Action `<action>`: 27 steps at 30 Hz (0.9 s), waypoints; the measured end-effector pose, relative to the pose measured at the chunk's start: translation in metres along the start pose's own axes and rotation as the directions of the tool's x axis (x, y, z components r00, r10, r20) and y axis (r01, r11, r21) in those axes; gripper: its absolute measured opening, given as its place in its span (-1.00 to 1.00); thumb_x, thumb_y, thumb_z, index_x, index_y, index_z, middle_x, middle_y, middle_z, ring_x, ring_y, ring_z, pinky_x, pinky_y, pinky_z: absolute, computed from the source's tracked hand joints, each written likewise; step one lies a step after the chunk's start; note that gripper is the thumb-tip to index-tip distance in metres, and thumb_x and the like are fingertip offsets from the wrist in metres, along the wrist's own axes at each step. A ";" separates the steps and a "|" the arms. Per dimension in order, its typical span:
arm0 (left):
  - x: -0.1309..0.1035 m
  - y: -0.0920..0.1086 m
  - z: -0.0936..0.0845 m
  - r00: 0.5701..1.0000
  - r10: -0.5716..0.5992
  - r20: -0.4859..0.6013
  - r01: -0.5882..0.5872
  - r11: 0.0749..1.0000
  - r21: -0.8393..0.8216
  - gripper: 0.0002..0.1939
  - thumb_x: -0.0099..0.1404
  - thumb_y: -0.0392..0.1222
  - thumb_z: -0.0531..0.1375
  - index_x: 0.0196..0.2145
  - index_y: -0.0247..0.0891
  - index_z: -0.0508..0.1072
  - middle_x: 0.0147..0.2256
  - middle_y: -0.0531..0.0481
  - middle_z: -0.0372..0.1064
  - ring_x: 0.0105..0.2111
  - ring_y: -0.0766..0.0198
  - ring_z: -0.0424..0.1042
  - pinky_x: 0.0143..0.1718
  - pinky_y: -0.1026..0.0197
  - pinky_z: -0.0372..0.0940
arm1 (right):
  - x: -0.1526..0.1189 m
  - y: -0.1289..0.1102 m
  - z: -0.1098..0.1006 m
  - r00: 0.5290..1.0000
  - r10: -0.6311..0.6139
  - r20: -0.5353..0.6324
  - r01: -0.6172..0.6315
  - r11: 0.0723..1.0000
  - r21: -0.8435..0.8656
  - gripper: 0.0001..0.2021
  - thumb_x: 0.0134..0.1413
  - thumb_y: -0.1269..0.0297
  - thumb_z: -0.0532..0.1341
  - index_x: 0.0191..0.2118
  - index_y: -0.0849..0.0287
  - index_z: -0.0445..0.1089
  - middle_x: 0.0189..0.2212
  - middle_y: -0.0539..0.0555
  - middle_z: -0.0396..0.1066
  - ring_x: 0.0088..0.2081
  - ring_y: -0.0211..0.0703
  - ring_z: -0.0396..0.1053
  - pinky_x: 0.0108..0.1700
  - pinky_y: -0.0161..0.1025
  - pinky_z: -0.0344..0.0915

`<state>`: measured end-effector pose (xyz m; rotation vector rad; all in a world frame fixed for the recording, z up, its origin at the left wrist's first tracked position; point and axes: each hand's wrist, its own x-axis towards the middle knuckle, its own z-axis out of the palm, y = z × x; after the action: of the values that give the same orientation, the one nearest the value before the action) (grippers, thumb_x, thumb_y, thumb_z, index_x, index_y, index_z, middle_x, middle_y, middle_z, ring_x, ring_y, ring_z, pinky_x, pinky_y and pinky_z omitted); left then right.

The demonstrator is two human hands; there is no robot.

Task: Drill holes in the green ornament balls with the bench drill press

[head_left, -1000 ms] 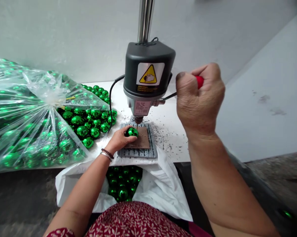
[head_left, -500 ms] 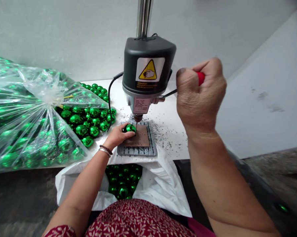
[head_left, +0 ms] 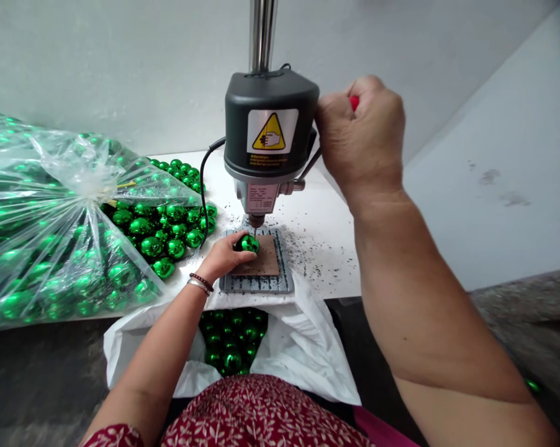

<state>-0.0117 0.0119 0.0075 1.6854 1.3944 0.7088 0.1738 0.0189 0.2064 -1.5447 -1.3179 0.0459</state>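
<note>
Between the thumb and fingers of my left hand (head_left: 224,254) is a shiny green bauble (head_left: 249,244), held over a brown board (head_left: 267,261) on the slotted grey base plate (head_left: 256,285). Right above the bauble is the chuck of a small drill press (head_left: 271,124) with a thin bit; whether the bit touches it I cannot tell. My right hand (head_left: 364,136) is wrapped round the red-knobbed feed lever (head_left: 313,162) at the machine's right side, raised high. The knob is mostly hidden by my fingers.
Left of the drill press, a tied clear plastic bag (head_left: 66,248) bulges with green baubles, and more baubles (head_left: 168,230) lie beside it. A white sack (head_left: 303,347) with baubles inside opens at my lap. Dark shavings (head_left: 317,254) litter the white table (head_left: 340,273).
My right hand has gone up and a little left with the lever. The bauble in my left hand has shifted slightly right relative to the board. The view has moved a little.
</note>
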 end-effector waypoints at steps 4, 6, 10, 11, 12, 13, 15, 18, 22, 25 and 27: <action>0.001 0.001 0.002 0.995 0.095 0.039 -0.097 0.994 0.053 -0.32 -0.01 -0.24 0.37 0.12 -0.23 0.46 0.07 -0.07 0.47 0.07 0.05 0.41 0.21 0.03 0.19 | 0.006 -0.001 0.002 1.000 0.003 0.020 -0.004 1.000 0.021 -0.62 0.19 0.35 0.14 -0.57 0.18 -0.04 -0.61 -0.14 -0.14 -0.51 -0.46 -0.20 -0.38 -0.29 -0.15; -0.001 0.002 0.004 0.993 0.098 0.065 -0.101 0.993 0.053 -0.30 0.01 -0.22 0.37 0.15 -0.25 0.43 0.08 -0.11 0.46 0.07 0.03 0.42 0.22 0.00 0.19 | 0.006 -0.001 0.001 1.000 0.005 0.019 -0.006 1.000 0.027 -0.62 0.19 0.34 0.14 -0.57 0.18 -0.04 -0.61 -0.14 -0.12 -0.51 -0.45 -0.18 -0.39 -0.29 -0.15; -0.005 0.004 0.009 0.995 0.079 0.058 -0.080 0.997 0.020 -0.32 0.11 -0.10 0.33 0.20 -0.25 0.39 0.11 -0.15 0.44 0.10 0.02 0.40 0.22 -0.03 0.20 | 0.004 -0.001 0.001 1.000 0.024 0.001 -0.024 0.999 0.040 -0.61 0.18 0.35 0.15 -0.59 0.19 -0.03 -0.62 -0.14 -0.14 -0.51 -0.44 -0.19 -0.38 -0.29 -0.16; -0.006 0.004 0.010 0.996 0.074 0.042 -0.075 0.997 0.022 -0.32 0.11 -0.10 0.33 0.20 -0.26 0.39 0.13 -0.16 0.42 0.12 0.02 0.39 0.23 -0.02 0.19 | 0.004 0.000 0.001 1.000 0.022 -0.001 -0.022 0.998 0.054 -0.62 0.18 0.35 0.15 -0.59 0.19 -0.03 -0.62 -0.14 -0.14 -0.51 -0.45 -0.19 -0.37 -0.29 -0.16; -0.007 0.004 0.012 0.997 0.067 0.027 -0.068 0.997 0.028 -0.31 0.11 -0.11 0.34 0.20 -0.26 0.38 0.13 -0.16 0.42 0.13 0.02 0.38 0.23 0.00 0.19 | 0.003 0.000 0.001 1.000 0.020 -0.003 -0.020 0.998 0.067 -0.62 0.17 0.36 0.15 -0.59 0.19 -0.03 -0.62 -0.14 -0.13 -0.51 -0.45 -0.19 -0.37 -0.30 -0.16; -0.007 0.004 0.013 0.998 0.060 0.015 -0.060 0.998 0.036 -0.31 0.11 -0.12 0.34 0.20 -0.26 0.38 0.13 -0.16 0.42 0.12 0.03 0.39 0.22 0.01 0.21 | 0.003 0.000 0.002 1.000 0.020 -0.006 -0.019 0.997 0.079 -0.63 0.17 0.36 0.15 -0.58 0.19 -0.02 -0.62 -0.14 -0.13 -0.51 -0.45 -0.19 -0.37 -0.30 -0.16; -0.006 0.004 0.015 0.999 0.041 0.003 -0.041 0.998 0.056 -0.29 0.10 -0.11 0.35 0.21 -0.26 0.38 0.08 -0.14 0.46 0.06 0.04 0.43 0.17 0.02 0.26 | 0.002 0.000 0.002 1.000 0.022 -0.012 -0.021 0.995 0.096 -0.64 0.16 0.36 0.15 -0.58 0.18 -0.01 -0.61 -0.14 -0.10 -0.51 -0.44 -0.16 -0.36 -0.30 -0.14; -0.006 0.004 0.015 1.000 0.013 0.011 -0.014 0.996 0.085 -0.29 0.08 -0.07 0.35 0.20 -0.24 0.39 -0.02 -0.11 0.52 -0.03 0.04 0.47 0.07 0.04 0.33 | 0.001 0.000 0.002 1.000 0.025 -0.013 -0.023 0.995 0.102 -0.66 0.18 0.33 0.12 -0.56 0.18 -0.01 -0.59 -0.14 -0.06 -0.50 -0.44 -0.14 -0.35 -0.31 -0.12; -0.006 0.005 0.014 1.000 0.003 0.016 -0.004 0.998 0.063 -0.31 0.06 -0.06 0.36 0.16 -0.24 0.42 -0.06 -0.07 0.54 -0.07 0.06 0.48 0.03 0.08 0.33 | -0.004 0.002 0.002 1.000 0.017 -0.025 -0.015 0.997 0.073 -0.68 0.20 0.31 0.10 -0.53 0.18 0.00 -0.57 -0.15 -0.04 -0.48 -0.48 -0.11 -0.31 -0.34 -0.09; -0.007 0.005 0.014 1.000 -0.005 0.015 0.004 0.999 0.036 -0.36 0.05 -0.07 0.36 0.11 -0.20 0.46 -0.10 -0.01 0.54 -0.10 0.09 0.48 0.01 0.11 0.33 | -0.015 0.009 0.000 0.996 -0.063 -0.056 0.069 0.991 0.114 -0.72 0.19 0.32 0.11 -0.50 0.17 0.01 -0.57 -0.17 -0.03 -0.48 -0.48 -0.09 -0.31 -0.35 -0.05; -0.007 0.006 0.014 1.000 -0.012 0.019 0.011 0.999 0.032 -0.36 0.04 -0.06 0.36 0.10 -0.18 0.46 -0.11 0.00 0.54 -0.10 0.10 0.47 0.01 0.11 0.33 | -0.027 0.016 0.000 0.983 -0.147 -0.109 0.163 0.974 0.156 -0.76 0.17 0.33 0.11 -0.47 0.17 0.04 -0.57 -0.16 -0.02 -0.49 -0.47 -0.07 -0.35 -0.37 -0.03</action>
<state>0.0008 0.0012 0.0059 1.7037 1.4079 0.6654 0.1748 0.0016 0.1802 -1.2853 -1.3204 -0.0185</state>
